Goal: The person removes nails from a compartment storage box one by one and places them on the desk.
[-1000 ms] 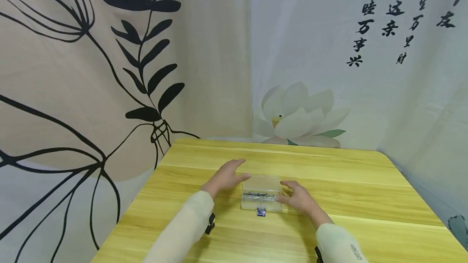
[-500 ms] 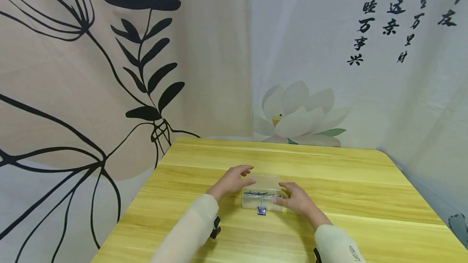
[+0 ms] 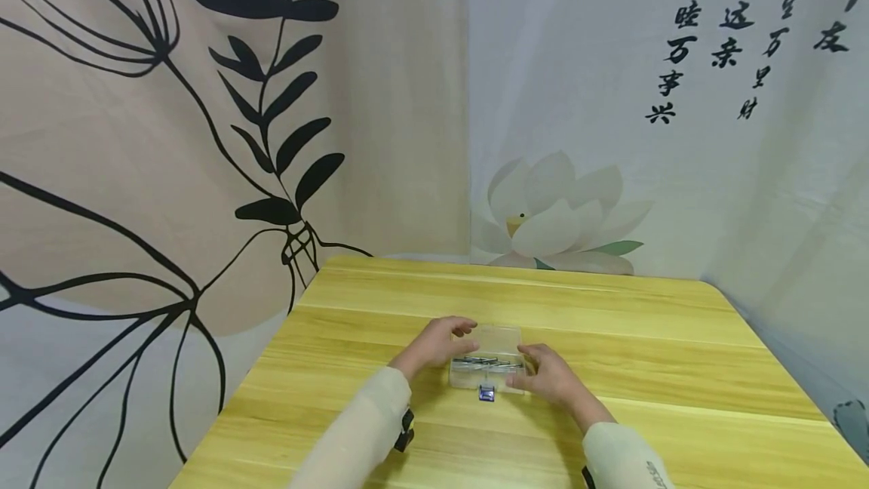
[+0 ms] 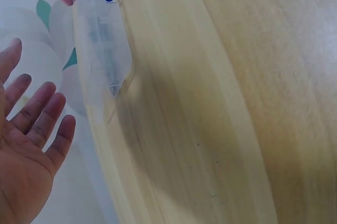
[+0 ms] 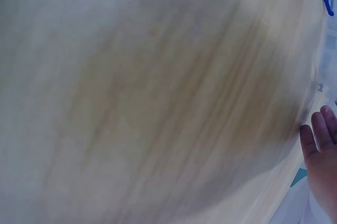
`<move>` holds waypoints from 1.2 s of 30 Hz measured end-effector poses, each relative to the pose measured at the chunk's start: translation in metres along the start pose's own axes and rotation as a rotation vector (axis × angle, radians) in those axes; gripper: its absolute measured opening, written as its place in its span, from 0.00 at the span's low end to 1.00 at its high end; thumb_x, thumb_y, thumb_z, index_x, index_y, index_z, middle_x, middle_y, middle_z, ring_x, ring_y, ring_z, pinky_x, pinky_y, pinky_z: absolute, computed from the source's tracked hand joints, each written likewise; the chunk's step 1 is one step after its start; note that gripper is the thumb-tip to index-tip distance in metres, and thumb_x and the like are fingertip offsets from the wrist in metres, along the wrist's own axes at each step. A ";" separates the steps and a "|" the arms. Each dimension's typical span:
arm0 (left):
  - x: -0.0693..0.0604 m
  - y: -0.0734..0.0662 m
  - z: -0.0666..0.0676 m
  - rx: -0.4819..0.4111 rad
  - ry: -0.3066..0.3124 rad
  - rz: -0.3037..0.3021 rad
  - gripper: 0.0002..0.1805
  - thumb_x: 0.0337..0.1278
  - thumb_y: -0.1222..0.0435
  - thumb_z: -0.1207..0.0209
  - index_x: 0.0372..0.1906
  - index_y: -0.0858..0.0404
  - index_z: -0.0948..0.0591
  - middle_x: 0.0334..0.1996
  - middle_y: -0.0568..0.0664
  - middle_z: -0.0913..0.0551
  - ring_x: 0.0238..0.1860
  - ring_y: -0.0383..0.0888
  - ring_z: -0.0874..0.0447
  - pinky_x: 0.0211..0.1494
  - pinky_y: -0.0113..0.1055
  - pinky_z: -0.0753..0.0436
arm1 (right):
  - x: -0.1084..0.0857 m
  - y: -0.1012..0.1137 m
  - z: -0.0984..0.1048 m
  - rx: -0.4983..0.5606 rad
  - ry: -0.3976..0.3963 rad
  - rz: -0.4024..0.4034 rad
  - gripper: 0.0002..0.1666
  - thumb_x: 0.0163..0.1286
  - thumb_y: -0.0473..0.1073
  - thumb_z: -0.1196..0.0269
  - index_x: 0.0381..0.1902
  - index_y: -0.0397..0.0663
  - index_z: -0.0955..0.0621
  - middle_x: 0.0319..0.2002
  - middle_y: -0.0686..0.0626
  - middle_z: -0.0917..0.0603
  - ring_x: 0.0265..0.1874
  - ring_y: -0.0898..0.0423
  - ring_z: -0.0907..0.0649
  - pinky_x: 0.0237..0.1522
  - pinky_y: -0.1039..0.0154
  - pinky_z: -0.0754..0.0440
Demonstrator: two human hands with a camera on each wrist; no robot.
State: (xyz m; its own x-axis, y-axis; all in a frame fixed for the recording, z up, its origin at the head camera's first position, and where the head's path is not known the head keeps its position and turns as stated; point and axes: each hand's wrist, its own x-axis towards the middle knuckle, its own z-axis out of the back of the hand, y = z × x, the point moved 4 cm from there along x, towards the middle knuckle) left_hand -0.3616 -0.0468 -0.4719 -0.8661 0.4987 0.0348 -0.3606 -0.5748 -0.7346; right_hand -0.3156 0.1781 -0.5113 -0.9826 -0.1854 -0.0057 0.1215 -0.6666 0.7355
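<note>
With left hand (image 3: 437, 342) and right hand (image 3: 553, 376) loose-fingered, flanks a clear box (image 3: 467, 380) well inside the desk's (image 3: 652, 338) far edge.

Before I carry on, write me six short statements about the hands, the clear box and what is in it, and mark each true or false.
1. Thin metal pieces lie inside the clear box. True.
2. The metal pieces are scattered across the wooden table. False: they are in the box, which rests on the table.
3. The latch is on the box's side nearest the person. True.
4. That latch is red. False: it is blue.
5. The left hand is at the box's left, the right hand at its right. True.
6. The left hand grips the latch. False: its fingers are apart from it.
</note>
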 end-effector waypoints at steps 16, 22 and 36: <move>0.002 0.003 -0.013 -0.024 -0.017 -0.021 0.19 0.64 0.60 0.35 0.57 0.64 0.18 0.52 0.53 0.17 0.49 0.48 0.22 0.50 0.42 0.22 | 0.000 -0.003 -0.007 -0.026 -0.005 -0.024 0.45 0.59 0.53 0.26 0.69 0.37 0.29 0.55 0.40 0.23 0.54 0.42 0.23 0.56 0.40 0.26; 0.003 0.007 -0.017 -0.040 -0.020 -0.001 0.16 0.65 0.62 0.36 0.55 0.64 0.16 0.49 0.52 0.16 0.45 0.43 0.22 0.48 0.40 0.22 | -0.001 -0.004 -0.008 -0.028 -0.008 -0.012 0.46 0.59 0.54 0.26 0.68 0.36 0.29 0.56 0.39 0.22 0.55 0.41 0.23 0.56 0.41 0.26; 0.003 0.011 -0.024 -0.034 -0.030 0.038 0.11 0.62 0.62 0.33 0.47 0.61 0.13 0.36 0.39 0.18 0.39 0.39 0.23 0.46 0.39 0.22 | -0.003 -0.005 -0.006 -0.080 -0.014 0.016 0.45 0.61 0.56 0.28 0.69 0.36 0.29 0.62 0.32 0.25 0.63 0.34 0.28 0.61 0.38 0.32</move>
State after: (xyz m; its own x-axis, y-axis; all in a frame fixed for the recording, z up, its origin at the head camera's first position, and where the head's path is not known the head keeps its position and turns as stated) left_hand -0.3604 -0.0362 -0.4959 -0.8891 0.4569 0.0270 -0.3161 -0.5703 -0.7581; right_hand -0.3120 0.1778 -0.5191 -0.9823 -0.1868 0.0157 0.1477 -0.7195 0.6786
